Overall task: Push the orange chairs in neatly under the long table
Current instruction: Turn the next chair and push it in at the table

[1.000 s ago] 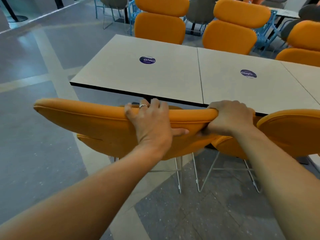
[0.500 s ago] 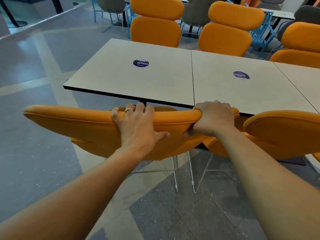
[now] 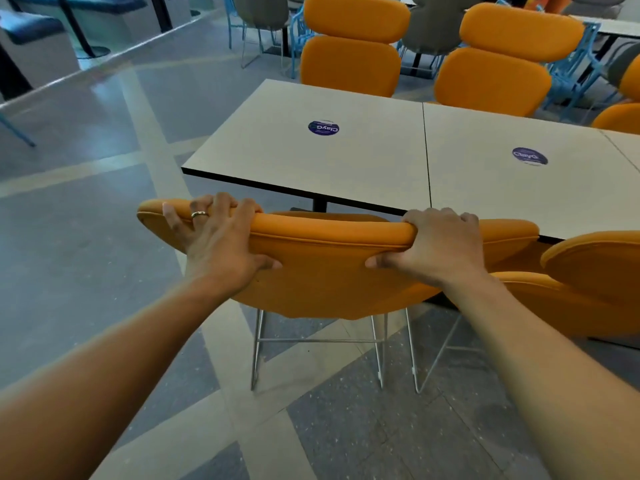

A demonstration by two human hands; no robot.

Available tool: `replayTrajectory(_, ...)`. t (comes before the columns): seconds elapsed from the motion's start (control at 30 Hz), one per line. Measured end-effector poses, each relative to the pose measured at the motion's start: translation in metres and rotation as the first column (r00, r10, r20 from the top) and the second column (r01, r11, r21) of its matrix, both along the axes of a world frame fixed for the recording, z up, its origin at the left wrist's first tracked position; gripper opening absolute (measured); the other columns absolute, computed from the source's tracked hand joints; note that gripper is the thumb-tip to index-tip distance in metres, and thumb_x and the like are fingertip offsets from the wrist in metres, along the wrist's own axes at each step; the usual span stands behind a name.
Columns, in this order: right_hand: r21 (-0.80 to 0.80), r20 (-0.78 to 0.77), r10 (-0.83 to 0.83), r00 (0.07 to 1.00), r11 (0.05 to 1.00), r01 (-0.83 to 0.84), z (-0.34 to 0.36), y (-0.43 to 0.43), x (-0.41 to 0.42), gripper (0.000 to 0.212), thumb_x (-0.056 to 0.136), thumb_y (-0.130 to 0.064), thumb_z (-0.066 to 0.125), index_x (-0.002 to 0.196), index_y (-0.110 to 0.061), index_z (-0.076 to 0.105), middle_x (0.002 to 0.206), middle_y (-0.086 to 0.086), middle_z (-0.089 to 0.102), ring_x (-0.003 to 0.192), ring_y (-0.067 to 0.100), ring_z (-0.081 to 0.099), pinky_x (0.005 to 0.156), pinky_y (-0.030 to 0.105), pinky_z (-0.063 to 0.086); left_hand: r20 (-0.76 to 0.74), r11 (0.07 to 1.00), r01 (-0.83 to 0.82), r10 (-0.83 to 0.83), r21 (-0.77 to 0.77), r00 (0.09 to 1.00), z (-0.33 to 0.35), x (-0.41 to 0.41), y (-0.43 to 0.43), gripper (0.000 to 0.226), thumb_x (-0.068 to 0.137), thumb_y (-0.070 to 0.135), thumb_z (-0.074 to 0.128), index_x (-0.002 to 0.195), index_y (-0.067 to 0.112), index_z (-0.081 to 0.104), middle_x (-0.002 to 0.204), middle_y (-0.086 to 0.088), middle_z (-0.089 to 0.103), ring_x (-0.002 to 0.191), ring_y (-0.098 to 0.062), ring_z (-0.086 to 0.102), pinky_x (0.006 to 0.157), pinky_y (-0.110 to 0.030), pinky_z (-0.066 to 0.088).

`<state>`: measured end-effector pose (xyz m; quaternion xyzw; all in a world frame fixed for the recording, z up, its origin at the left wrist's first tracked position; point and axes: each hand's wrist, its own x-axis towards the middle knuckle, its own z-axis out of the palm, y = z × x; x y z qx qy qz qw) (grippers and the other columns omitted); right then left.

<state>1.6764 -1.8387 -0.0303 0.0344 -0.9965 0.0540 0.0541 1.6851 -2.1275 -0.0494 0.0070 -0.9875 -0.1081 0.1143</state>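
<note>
1. Change since the earlier frame: left hand (image 3: 214,244) has shifted out along the backrest top toward its left end; the hands now sit wider apart
2. Near orange chair (image 3: 329,271): at the near edge of the long table (image 3: 363,161), backrest top just short of the table edge, seat partly beneath; wire legs on the floor
3. Grip, left hand: closed over the backrest top, thumb on the rear face
4. Grip, right hand (image 3: 440,251): closed over the same rim, toward its right end
5. Neighbouring orange chair (image 3: 595,268): right of the held chair, touching or overlapping it; cannot tell which
6. Far-side orange chairs (image 3: 353,46): tucked against the table
7. Handling note, as judgement: push evenly with both hands, keep the backrest parallel to the table edge, avoid nudging the neighbour
</note>
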Motion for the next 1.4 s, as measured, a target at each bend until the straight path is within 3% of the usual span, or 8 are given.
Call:
replayTrajectory(0.23, -0.042, -0.029, -0.046, 0.999, 0.998, 0.044, -0.001, -0.038, 0.011, 0.075, 0.052, -0.100, 0.047, 0.089, -0.036, 0.058, 0.087, -0.009, 0.061, 0.097, 0.021, 0.059, 0.091, 0.043, 0.037, -0.024, 0.996, 0.087, -0.086, 0.018, 0.996, -0.002, -0.007, -0.043, 0.067, 0.061, 0.055, 0.081, 0.114, 0.034, 0.044, 0.121, -0.005, 0.041, 0.129, -0.042, 0.028, 0.104, -0.072, 0.018)
replayTrajectory(0.37, -0.002, -0.104, -0.085, 0.991, 0.996, 0.085, -0.007, -0.087, 0.036, 0.080, 0.058, -0.100, 0.043, 0.096, -0.034, 0.066, 0.091, -0.005, 0.065, 0.097, 0.020, 0.056, 0.088, 0.043, 0.036, -0.046, 0.995, 0.099, -0.100, -0.018, 0.994, 0.003, 0.001, -0.091, 0.065, 0.062, 0.053, 0.082, 0.115, 0.032, 0.049, 0.121, -0.005, 0.046, 0.130, -0.042, 0.030, 0.111, -0.066, -0.002)
replayTrajectory(0.5, 0.030, -0.144, -0.120, 0.982, 0.992, 0.125, -0.015, -0.140, 0.065, 0.090, 0.060, -0.099, 0.036, 0.108, -0.029, 0.066, 0.105, -0.001, 0.066, 0.104, 0.024, 0.056, 0.093, 0.047, 0.037, -0.013, 0.993, 0.111, -0.112, -0.030, 0.994, 0.012, 0.015, -0.137, 0.068, 0.057, 0.053, 0.084, 0.114, 0.032, 0.052, 0.118, -0.005, 0.048, 0.127, -0.043, 0.035, 0.112, -0.061, -0.003)
replayTrajectory(0.7, 0.055, -0.082, -0.150, 0.985, 0.986, 0.155, -0.012, -0.155, 0.077, 0.103, 0.050, -0.105, 0.031, 0.119, -0.034, 0.061, 0.118, -0.003, 0.063, 0.114, 0.023, 0.053, 0.099, 0.050, 0.036, 0.042, 0.986, 0.168, -0.167, -0.014, 0.985, 0.020, 0.023, -0.152, 0.074, 0.052, 0.067, 0.079, 0.109, 0.025, 0.058, 0.109, -0.004, 0.055, 0.120, -0.038, 0.039, 0.108, -0.055, 0.023)
replayTrajectory(0.93, 0.131, -0.063, -0.023, 0.998, 0.991, 0.031, -0.006, -0.142, 0.074, 0.093, 0.048, -0.107, 0.030, 0.103, -0.039, 0.063, 0.101, -0.008, 0.065, 0.100, 0.019, 0.055, 0.088, 0.043, 0.034, -0.094, 0.982, 0.175, -0.168, 0.073, 0.981, 0.002, 0.036, -0.159, 0.067, 0.043, 0.082, 0.062, 0.083, 0.031, 0.049, 0.088, 0.005, 0.047, 0.096, -0.030, 0.044, 0.087, -0.053, 0.041)
replayTrajectory(1.13, 0.091, -0.078, 0.022, 0.997, 0.996, -0.015, -0.005, -0.138, 0.049, 0.087, 0.051, -0.109, 0.030, 0.087, -0.036, 0.062, 0.079, -0.014, 0.061, 0.077, 0.011, 0.057, 0.078, 0.037, 0.044, -0.097, 0.974, 0.223, -0.219, 0.034, 0.971, 0.007, 0.009, -0.162, 0.067, 0.044, 0.082, 0.070, 0.085, 0.034, 0.047, 0.092, 0.007, 0.047, 0.099, -0.027, 0.045, 0.090, -0.051, 0.034)
replayTrajectory(1.27, 0.097, -0.117, 0.003, 0.993, 0.995, 0.008, -0.009, -0.150, 0.024, 0.090, 0.049, -0.110, 0.028, 0.084, -0.034, 0.062, 0.076, -0.013, 0.062, 0.074, 0.012, 0.058, 0.077, 0.039, 0.048, -0.032, 0.979, 0.198, -0.197, 0.051, 0.980, 0.012, -0.023, -0.168, 0.068, 0.044, 0.076, 0.076, 0.090, 0.035, 0.048, 0.097, 0.005, 0.048, 0.105, -0.030, 0.046, 0.096, -0.053, 0.033)
replayTrajectory(1.4, 0.086, -0.133, -0.010, 0.991, 0.996, 0.021, -0.010, -0.157, -0.004, 0.088, 0.047, -0.110, 0.031, 0.080, -0.034, 0.061, 0.071, -0.013, 0.060, 0.070, 0.013, 0.059, 0.075, 0.038, 0.050, -0.009, 0.982, 0.176, -0.175, 0.073, 0.984, 0.016, -0.053, -0.169, 0.069, 0.046, 0.071, 0.080, 0.096, 0.033, 0.052, 0.106, -0.001, 0.048, 0.114, -0.035, 0.042, 0.104, -0.053, 0.020)
